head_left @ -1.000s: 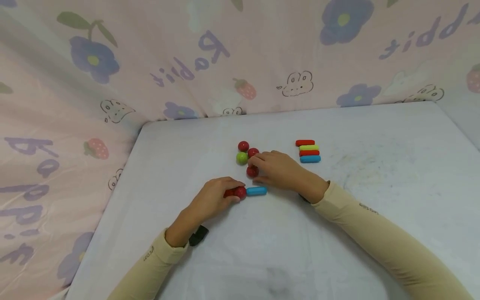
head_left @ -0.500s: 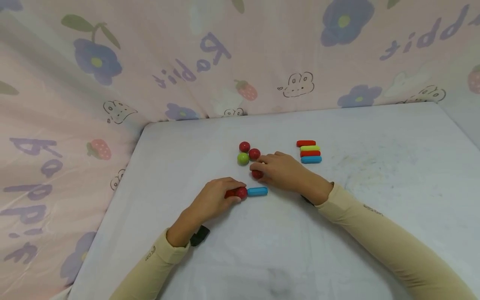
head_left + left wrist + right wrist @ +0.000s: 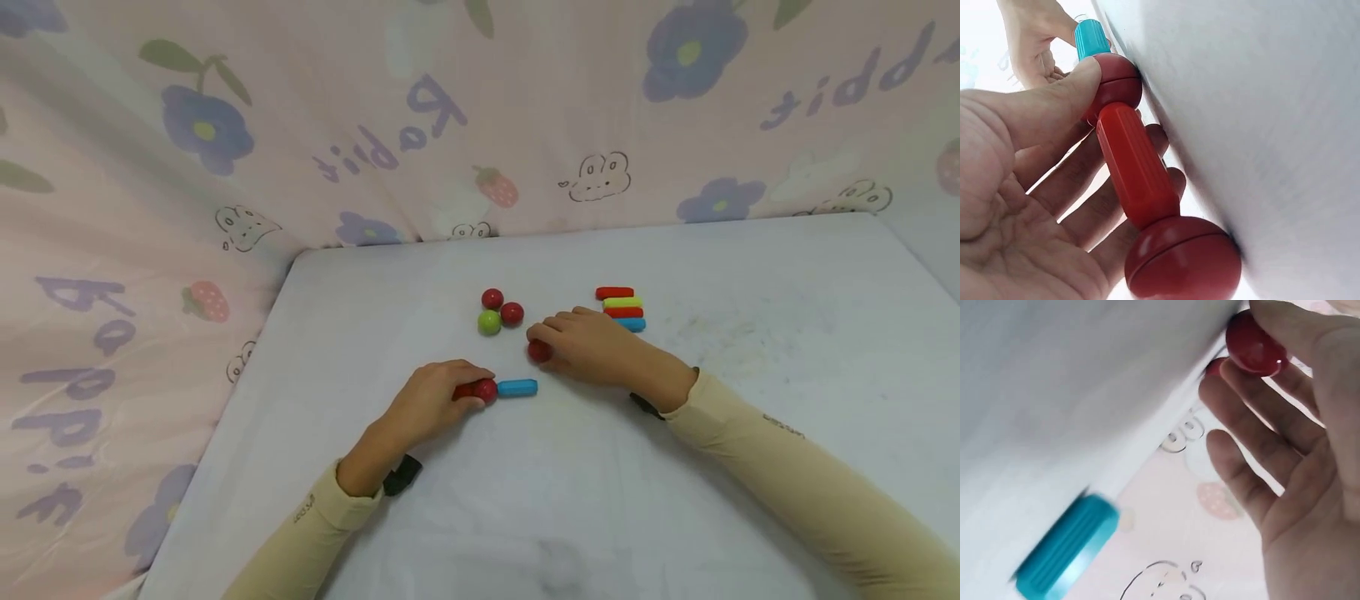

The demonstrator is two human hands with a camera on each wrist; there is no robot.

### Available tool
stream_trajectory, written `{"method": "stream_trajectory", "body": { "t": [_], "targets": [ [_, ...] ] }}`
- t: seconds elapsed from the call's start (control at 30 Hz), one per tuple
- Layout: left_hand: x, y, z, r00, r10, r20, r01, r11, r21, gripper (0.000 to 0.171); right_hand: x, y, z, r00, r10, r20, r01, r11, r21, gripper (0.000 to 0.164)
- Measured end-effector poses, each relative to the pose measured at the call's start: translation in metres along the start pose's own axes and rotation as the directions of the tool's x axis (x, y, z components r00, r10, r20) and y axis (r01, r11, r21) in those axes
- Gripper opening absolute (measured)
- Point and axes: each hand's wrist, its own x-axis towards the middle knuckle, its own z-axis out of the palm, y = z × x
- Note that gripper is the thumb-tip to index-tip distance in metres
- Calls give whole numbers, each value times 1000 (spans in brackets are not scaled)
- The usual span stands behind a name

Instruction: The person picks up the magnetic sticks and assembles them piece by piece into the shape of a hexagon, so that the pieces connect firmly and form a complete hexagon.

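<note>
My left hand [image 3: 429,398] pinches a red ball [image 3: 1119,78] between thumb and fingers. In the left wrist view this ball joins a red rod [image 3: 1135,165] with a second red ball [image 3: 1188,262] at its near end. A blue rod [image 3: 517,387] extends to the right from the pinched ball, lined up with the red rod, close over the white tabletop. My right hand [image 3: 592,346] holds another red ball [image 3: 1254,347] between thumb and fingertips, right and a little behind the blue rod's end. A blue rod also shows at lower left in the right wrist view.
Behind the hands sit two red balls, one [image 3: 512,313] nearer, and a green ball [image 3: 489,322]. Several loose rods lie in a stack-like row beyond my right hand, among them a yellow rod [image 3: 622,302]. A patterned curtain [image 3: 525,108] borders the table's back and left.
My right hand has drawn its red ball to the right, away from the other balls, and now partly covers the row of rods. The left hand keeps its hold in place.
</note>
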Motion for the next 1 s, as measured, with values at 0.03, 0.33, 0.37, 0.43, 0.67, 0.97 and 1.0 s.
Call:
{"method": "stream_trajectory", "body": {
  "t": [0.03, 0.33, 0.37, 0.43, 0.67, 0.97, 1.0],
  "targets": [
    [0, 0, 0, 1000, 0, 2, 0, 1000, 4, 40, -2, 2, 0, 1000, 3, 0, -3, 1000, 0, 44],
    [0, 0, -2, 1000, -7, -10, 7, 1000, 8, 40, -11, 4, -1, 999, 23, -28, -22, 998, 56, 43],
    [0, 0, -2, 1000, -7, -7, 7, 1000, 8, 40, -12, 3, -1, 999, 25, -24, -24, 998, 64, 43],
    [-1, 0, -2, 1000, -7, -6, 7, 1000, 5, 40, -14, 1, -1, 999, 29, -18, -27, 997, 75, 43],
    [-1, 2, -1, 1000, -11, -23, 11, 1000, 4, 40, -17, -1, 0, 999, 49, -22, -47, 995, 93, 43],
    [-1, 1, 0, 999, -32, -18, 31, 999, -13, 41, -22, 0, 0, 993, 118, 9, -118, 978, 174, 44],
    [-1, 1, 0, 999, -37, -19, 37, 999, -13, 41, -22, 1, 0, 992, 127, 18, -128, 974, 187, 44]
  ]
}}
